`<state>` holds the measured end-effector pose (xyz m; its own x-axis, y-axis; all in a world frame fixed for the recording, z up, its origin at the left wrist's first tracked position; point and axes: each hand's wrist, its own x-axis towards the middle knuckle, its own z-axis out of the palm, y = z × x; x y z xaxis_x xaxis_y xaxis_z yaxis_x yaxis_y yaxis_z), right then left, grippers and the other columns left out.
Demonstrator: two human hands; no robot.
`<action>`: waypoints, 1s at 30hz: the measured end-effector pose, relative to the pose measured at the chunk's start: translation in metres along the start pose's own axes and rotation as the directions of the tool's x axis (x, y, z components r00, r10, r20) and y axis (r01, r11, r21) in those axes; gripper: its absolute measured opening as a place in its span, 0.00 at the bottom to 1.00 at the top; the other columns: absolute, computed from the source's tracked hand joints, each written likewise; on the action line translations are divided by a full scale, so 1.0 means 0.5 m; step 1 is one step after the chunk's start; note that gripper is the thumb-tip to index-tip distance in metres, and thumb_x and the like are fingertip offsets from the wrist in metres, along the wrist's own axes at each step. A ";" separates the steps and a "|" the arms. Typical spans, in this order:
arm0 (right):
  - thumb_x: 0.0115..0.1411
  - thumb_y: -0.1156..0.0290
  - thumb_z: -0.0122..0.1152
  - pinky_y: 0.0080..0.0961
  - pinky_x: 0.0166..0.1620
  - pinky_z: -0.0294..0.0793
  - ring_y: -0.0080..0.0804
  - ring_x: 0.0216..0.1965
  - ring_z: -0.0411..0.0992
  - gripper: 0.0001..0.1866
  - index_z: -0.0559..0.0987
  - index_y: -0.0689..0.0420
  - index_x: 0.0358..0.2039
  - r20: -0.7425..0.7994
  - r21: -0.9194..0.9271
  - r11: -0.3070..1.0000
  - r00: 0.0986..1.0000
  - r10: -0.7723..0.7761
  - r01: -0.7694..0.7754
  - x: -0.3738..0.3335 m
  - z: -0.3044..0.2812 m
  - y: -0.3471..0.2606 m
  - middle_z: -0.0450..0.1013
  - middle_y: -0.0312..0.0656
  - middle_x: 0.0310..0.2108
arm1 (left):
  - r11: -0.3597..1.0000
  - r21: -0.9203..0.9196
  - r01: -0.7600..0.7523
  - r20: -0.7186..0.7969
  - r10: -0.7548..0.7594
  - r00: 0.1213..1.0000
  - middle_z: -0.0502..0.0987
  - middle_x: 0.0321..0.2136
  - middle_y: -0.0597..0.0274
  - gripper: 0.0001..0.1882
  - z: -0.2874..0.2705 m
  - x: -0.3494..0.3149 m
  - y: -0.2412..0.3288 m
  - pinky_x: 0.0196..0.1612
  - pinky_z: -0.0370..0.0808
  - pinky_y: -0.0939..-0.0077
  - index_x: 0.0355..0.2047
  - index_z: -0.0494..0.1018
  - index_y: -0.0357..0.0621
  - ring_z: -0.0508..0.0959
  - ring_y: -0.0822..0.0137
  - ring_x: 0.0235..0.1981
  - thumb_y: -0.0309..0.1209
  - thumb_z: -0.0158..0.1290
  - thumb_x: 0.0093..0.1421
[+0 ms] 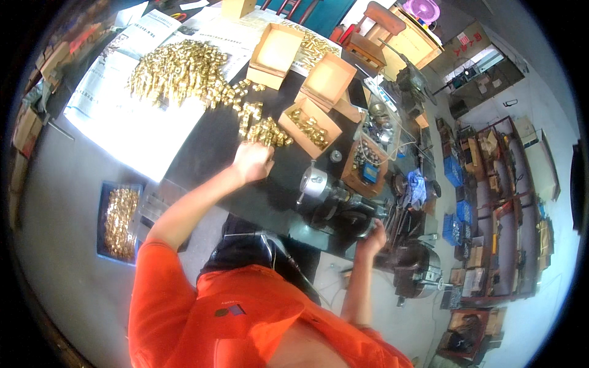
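My left hand (253, 162) is at the near edge of a small heap of brass fittings (267, 131) on the dark bench. Its fingers are curled, and whatever they may hold is hidden. To the right, my right hand (372, 238) is closed around the end handle of a small bench machine (343, 208). A round silver chuck (315, 180) faces left on that machine. Beyond the small heap, a much larger pile of brass fittings (178, 72) lies on newspaper (92, 116). An open cardboard box (328, 126) beside the small heap holds more brass pieces.
Two more open cartons (276, 49) (329, 76) stand farther back. Right of the machine are a parts box (368, 168) and tools. A blue crate of brass pieces (121, 222) sits low at left. A vise (420, 270) and loaded shelves (506, 214) stand right.
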<state>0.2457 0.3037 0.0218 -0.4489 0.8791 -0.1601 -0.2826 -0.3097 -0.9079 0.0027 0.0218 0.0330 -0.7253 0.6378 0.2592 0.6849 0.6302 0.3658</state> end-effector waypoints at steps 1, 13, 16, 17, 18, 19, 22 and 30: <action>0.56 0.69 0.45 0.12 0.17 0.49 0.14 0.15 0.52 0.08 0.72 0.59 0.29 0.006 -0.007 1.000 1.000 0.002 -0.002 0.000 0.000 -0.003 0.59 0.28 0.17 | 1.000 0.005 0.000 -0.023 0.000 1.000 0.75 0.19 0.57 0.04 0.003 -0.003 -0.001 0.26 0.72 0.63 0.19 0.71 0.45 0.76 0.57 0.24 0.30 0.53 0.43; 0.56 0.70 0.44 0.12 0.18 0.48 0.13 0.15 0.51 0.09 0.72 0.59 0.30 0.004 -0.036 0.999 1.000 -0.024 0.024 0.008 -0.024 0.009 0.57 0.27 0.17 | 0.063 -0.991 0.121 0.128 0.122 0.984 0.76 0.27 0.58 0.09 -0.131 -0.053 0.105 0.32 0.73 0.82 0.34 0.71 0.31 0.76 0.72 0.26 0.21 0.54 0.52; 0.56 0.70 0.44 0.12 0.18 0.48 0.13 0.16 0.51 0.09 0.72 0.59 0.30 -0.030 -0.027 0.999 0.999 -0.029 0.028 -0.010 -0.007 -0.002 0.57 0.27 0.17 | 0.086 -0.990 0.109 0.117 0.089 0.989 0.76 0.26 0.59 0.08 -0.132 -0.054 0.117 0.32 0.74 0.81 0.33 0.72 0.31 0.76 0.73 0.26 0.21 0.54 0.52; 0.56 0.70 0.44 0.12 0.18 0.48 0.13 0.16 0.51 0.09 0.72 0.60 0.30 -0.047 -0.022 0.999 0.999 -0.028 0.027 -0.017 -0.002 -0.007 0.57 0.27 0.17 | 0.099 -0.989 0.114 0.121 0.076 0.990 0.76 0.25 0.59 0.08 -0.133 -0.055 0.119 0.32 0.74 0.81 0.33 0.72 0.31 0.76 0.73 0.25 0.21 0.54 0.52; 0.56 0.70 0.45 0.12 0.19 0.50 0.14 0.17 0.54 0.09 0.72 0.60 0.31 -0.013 -0.009 0.999 0.999 -0.033 0.033 -0.015 -0.009 -0.007 0.60 0.28 0.18 | 0.111 -0.987 0.119 0.126 0.063 0.990 0.75 0.24 0.59 0.07 -0.135 -0.054 0.121 0.32 0.74 0.81 0.32 0.72 0.30 0.76 0.73 0.25 0.21 0.54 0.52; 0.56 0.70 0.46 0.12 0.19 0.53 0.15 0.18 0.56 0.09 0.72 0.61 0.32 0.020 0.002 0.999 0.999 -0.036 0.036 -0.016 -0.020 -0.007 0.62 0.29 0.19 | 0.122 -0.985 0.126 0.132 0.049 0.990 0.75 0.24 0.59 0.07 -0.135 -0.056 0.123 0.32 0.74 0.81 0.32 0.73 0.30 0.76 0.73 0.25 0.21 0.54 0.52; 0.56 0.70 0.47 0.13 0.20 0.53 0.16 0.19 0.56 0.09 0.72 0.61 0.32 0.070 0.007 0.998 0.996 -0.060 0.060 -0.027 -0.043 -0.013 0.63 0.30 0.20 | 0.192 -0.973 0.132 0.148 0.069 0.987 0.76 0.24 0.59 0.07 -0.142 -0.044 0.118 0.32 0.74 0.81 0.32 0.73 0.30 0.76 0.73 0.24 0.20 0.55 0.51; 0.56 0.69 0.45 0.12 0.15 0.47 0.14 0.14 0.50 0.10 0.70 0.63 0.30 0.163 -0.022 0.991 0.979 -0.125 0.130 -0.075 0.001 -0.130 0.58 0.29 0.16 | 0.201 -0.964 0.174 0.202 0.132 0.971 0.76 0.25 0.58 0.08 -0.153 -0.032 0.111 0.31 0.74 0.81 0.32 0.73 0.29 0.77 0.71 0.25 0.18 0.55 0.50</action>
<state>0.2804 0.2910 0.0869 -0.5421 0.8401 0.0202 -0.3203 -0.1844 -0.9292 0.0472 0.0127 0.1174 -0.5997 0.7913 0.1191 -0.0559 -0.1899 0.9802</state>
